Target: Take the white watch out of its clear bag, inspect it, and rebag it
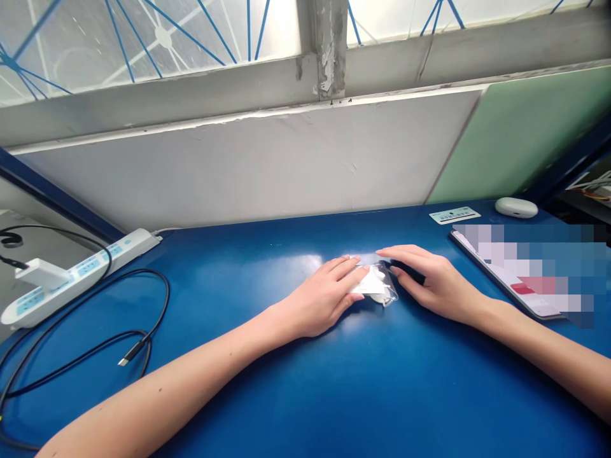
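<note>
A small clear plastic bag with white items inside [379, 284] lies on the blue table [267, 369] near its middle. My left hand [324, 298] rests flat on the bag's left part, fingers stretched out and pressing on it. My right hand [432, 281] lies on the table at the bag's right edge, fingers extended toward its top, touching it. Neither hand lifts the bag.
A white power strip [81, 273] with a plugged adapter sits at the left edge. A black cable [138, 346] loops beside it. At the right lie a tablet with a blurred screen [529, 273], a white label [454, 215] and a white earbud case [516, 207]. A white panel stands behind.
</note>
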